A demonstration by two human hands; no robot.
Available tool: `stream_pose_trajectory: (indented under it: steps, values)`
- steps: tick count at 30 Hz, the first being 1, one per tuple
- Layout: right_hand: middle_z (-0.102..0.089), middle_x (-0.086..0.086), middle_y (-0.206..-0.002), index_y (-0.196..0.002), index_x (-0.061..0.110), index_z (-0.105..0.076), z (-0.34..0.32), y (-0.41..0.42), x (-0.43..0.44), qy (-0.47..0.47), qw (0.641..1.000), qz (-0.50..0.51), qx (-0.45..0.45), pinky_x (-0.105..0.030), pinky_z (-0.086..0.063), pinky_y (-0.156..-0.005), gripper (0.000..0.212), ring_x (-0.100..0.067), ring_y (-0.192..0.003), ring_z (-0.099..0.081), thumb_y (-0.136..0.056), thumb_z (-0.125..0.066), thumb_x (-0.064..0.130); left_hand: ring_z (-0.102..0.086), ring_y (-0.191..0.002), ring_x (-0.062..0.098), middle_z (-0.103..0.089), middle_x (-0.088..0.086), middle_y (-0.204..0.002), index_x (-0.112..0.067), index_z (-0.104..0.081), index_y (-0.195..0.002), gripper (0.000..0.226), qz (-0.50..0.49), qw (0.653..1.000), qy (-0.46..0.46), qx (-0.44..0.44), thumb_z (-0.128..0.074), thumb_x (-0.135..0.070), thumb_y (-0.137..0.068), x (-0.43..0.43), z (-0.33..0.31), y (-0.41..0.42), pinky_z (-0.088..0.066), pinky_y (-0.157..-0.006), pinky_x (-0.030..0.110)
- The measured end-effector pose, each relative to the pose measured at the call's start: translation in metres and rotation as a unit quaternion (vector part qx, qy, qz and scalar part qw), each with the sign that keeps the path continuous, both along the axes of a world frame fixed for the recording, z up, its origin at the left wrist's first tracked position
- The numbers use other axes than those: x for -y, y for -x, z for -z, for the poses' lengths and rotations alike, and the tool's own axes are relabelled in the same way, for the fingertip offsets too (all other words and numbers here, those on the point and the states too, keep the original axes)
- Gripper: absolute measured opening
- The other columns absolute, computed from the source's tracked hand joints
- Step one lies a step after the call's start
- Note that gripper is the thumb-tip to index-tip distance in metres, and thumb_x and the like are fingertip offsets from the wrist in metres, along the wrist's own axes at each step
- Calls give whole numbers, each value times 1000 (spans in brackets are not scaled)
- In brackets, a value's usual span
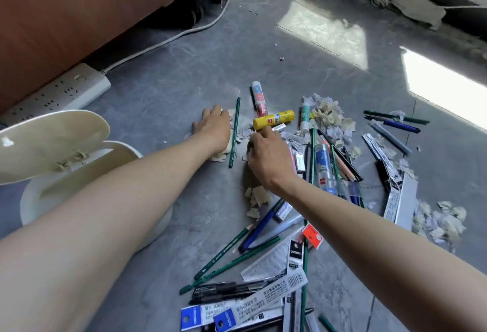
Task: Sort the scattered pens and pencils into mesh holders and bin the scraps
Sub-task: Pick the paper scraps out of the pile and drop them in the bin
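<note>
The open bin [31, 200] stands on the floor to the left, apart from the litter, so a loose handful could shed on the way across. The left hand [212, 127] and right hand [266, 155] bend their fingers down onto the paper scraps [243, 134] — whether they grasp any I cannot tell. The green pencil [235, 131] lying between the hands could be swept into the bin with the scraps.
</note>
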State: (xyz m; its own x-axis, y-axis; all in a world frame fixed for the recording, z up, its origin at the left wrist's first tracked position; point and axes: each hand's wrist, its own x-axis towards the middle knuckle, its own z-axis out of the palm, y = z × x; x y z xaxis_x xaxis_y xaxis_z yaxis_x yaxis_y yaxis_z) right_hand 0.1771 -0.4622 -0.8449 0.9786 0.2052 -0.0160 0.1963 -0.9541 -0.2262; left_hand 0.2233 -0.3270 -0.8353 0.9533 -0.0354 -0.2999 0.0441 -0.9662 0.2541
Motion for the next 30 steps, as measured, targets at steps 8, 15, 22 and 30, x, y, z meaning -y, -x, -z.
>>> stream_pose_trajectory:
  steps: [8,15,22,30]
  values:
    - [-58,-12,-111,-115,7,-56,5,-14,-9,14,999,-20,42,-40,-36,-78,32,-34,-101,-50,-83,-57,13,-47,-114,38,-53,21,-121,-2,-58,-109,23,-1,995,-74,64,-49,-4,-88,1,-22,16,-40,-83,38]
    - [-38,-4,-142,-125,15,-51,4,-16,-7,70,995,-76,0,-37,-23,-93,38,-29,-121,-36,-88,-50,24,-37,-126,34,-39,18,-133,-6,-55,-121,38,-136,989,57,-7,-49,-33,-94,25,-9,13,-35,-99,39]
    - [-48,-7,-128,-130,16,-46,10,-11,12,20,999,21,20,-38,-27,-93,38,-30,-117,-38,-95,-43,28,-36,-122,31,-37,14,-133,-13,-61,-117,44,-165,986,24,-11,-60,-43,-84,44,-2,12,-31,-100,33]
    - [-31,-3,-150,-145,13,-27,12,-9,5,31,999,-40,-18,-40,-1,-107,62,-26,-135,-25,-87,-48,17,-44,-124,32,-46,14,-135,-13,-60,-119,50,-267,952,140,-56,-58,-47,-82,40,-19,-8,-34,-103,35]
